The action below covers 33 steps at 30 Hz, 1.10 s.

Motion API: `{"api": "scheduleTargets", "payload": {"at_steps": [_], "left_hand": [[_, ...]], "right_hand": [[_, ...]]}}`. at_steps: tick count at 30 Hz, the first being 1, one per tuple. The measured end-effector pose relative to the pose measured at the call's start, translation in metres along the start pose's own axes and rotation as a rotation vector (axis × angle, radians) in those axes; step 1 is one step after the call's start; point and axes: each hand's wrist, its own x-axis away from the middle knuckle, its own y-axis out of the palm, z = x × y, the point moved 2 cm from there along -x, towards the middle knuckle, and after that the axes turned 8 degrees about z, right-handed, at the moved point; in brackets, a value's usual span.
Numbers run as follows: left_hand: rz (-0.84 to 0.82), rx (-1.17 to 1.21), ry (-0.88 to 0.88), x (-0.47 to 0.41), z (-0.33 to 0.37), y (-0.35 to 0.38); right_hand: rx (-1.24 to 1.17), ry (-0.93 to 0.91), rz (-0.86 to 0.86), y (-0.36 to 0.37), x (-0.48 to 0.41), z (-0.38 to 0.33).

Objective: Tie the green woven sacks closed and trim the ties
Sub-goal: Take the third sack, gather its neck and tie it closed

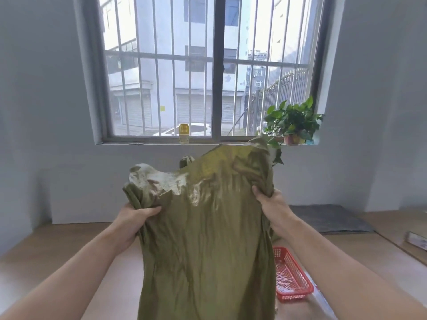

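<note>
A limp green woven sack [205,229] hangs upright in front of me, held up above the wooden table [115,273]. My left hand [132,220] grips its left edge near the top, fingers curled round the bunched fabric. My right hand [271,204] grips the right edge a little higher. The sack's upper rim flops over between my hands. Just behind its top, the gathered tip of another green sack [186,160] peeks out. A red plastic basket [292,273] holding thin white ties sits on the table at the right, partly hidden by the sack.
A window with bars faces me; a yellow-capped bottle [184,133] and a potted plant [293,124] stand on its sill. A grey mat [328,218] lies at the back right of the table. A flat box [417,241] sits at the far right edge.
</note>
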Motion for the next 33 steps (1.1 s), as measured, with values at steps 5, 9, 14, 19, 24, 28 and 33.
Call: {"api": "scheduleTargets", "payload": {"at_steps": [5, 9, 14, 19, 24, 28, 33], "left_hand": [[0.041, -0.006, 0.103, 0.004, 0.002, 0.021], [0.04, 0.105, 0.196, 0.017, 0.008, 0.036], [-0.141, 0.078, 0.246, 0.023, -0.002, 0.039], [-0.082, -0.018, 0.245, 0.009, -0.015, 0.037], [-0.159, 0.094, 0.176, 0.013, -0.01, 0.061], [-0.161, 0.033, 0.214, 0.014, -0.009, 0.076], [-0.117, 0.019, 0.228, 0.01, -0.011, 0.081]], "right_hand": [[0.023, -0.016, 0.025, 0.003, 0.011, -0.004], [-0.097, 0.076, -0.028, 0.013, 0.016, -0.002], [-0.041, 0.088, -0.186, 0.018, 0.009, 0.006], [0.018, 0.012, -0.148, 0.025, 0.005, 0.013], [0.028, 0.002, -0.188, 0.039, 0.009, 0.009], [0.019, -0.019, -0.138, 0.048, 0.006, 0.012], [-0.01, 0.02, -0.117, 0.055, 0.003, 0.015]]}}
